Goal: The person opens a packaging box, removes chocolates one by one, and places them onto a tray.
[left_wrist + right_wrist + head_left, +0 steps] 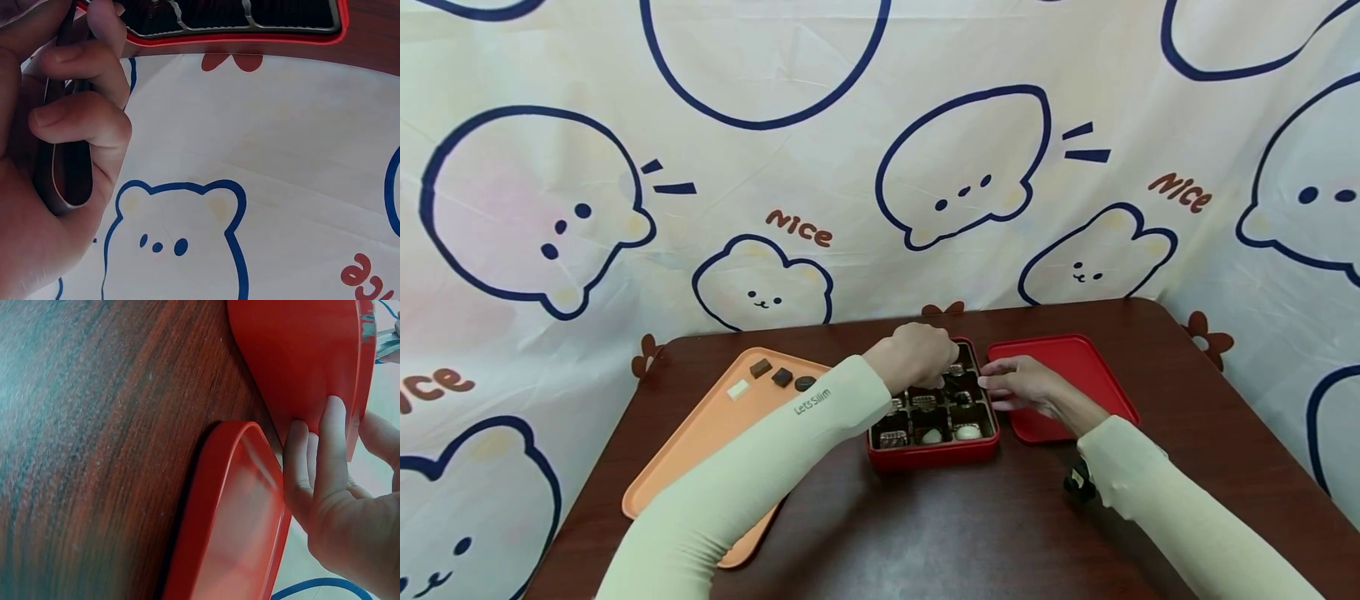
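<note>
A red box (936, 457) with dark compartments stands mid-table, with chocolates in several of them, among them a white one (967, 432) and a dark one (893, 439). Over its far part, my left hand (917, 354) grips metal tongs (78, 169), fingers curled round the bent end. The tips of the tongs are hidden in the left wrist view. My right hand (1026, 387) rests against the box's right side. Its fingers lie nearly straight on the outer wall, thumb by the rim.
An orange tray (700, 475) lies at left, bearing a white chocolate (738, 389), a brown one (761, 367), a dark square one (782, 377) and a dark round one (805, 383). A red lid (1086, 375) lies right of the box. Printed cloth (850, 275) hangs behind the table.
</note>
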`<state>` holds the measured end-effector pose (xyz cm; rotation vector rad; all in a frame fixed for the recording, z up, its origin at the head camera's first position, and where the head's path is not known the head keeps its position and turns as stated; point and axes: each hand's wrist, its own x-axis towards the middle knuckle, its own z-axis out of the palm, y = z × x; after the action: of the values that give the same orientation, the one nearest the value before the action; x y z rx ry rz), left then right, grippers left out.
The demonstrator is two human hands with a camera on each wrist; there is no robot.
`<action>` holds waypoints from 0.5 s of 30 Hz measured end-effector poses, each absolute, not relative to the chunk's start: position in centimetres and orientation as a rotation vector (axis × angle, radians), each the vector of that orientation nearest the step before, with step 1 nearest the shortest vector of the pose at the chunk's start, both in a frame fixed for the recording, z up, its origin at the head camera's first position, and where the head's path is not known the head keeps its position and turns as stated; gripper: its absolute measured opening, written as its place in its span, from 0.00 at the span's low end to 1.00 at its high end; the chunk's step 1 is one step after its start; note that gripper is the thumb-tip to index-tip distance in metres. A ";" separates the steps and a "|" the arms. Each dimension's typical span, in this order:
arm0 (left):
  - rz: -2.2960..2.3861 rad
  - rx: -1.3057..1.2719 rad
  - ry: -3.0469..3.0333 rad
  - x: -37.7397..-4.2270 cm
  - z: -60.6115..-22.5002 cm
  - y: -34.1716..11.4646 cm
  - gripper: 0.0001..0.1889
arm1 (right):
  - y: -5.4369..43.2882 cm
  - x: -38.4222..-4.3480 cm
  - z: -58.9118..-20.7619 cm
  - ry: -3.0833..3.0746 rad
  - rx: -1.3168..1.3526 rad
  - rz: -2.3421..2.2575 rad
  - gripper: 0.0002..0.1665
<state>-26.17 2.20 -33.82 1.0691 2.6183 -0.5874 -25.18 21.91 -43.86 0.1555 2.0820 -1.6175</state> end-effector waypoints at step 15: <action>-0.577 1.091 2.609 -26.3 -34.4 2.5 0.11 | 22.0 -25.1 -43.8 2.077 0.153 -1.612 0.32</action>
<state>-26.25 2.47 -34.40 1.0906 2.6086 -0.5772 -25.11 21.96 -43.82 0.1527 2.0770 -1.6119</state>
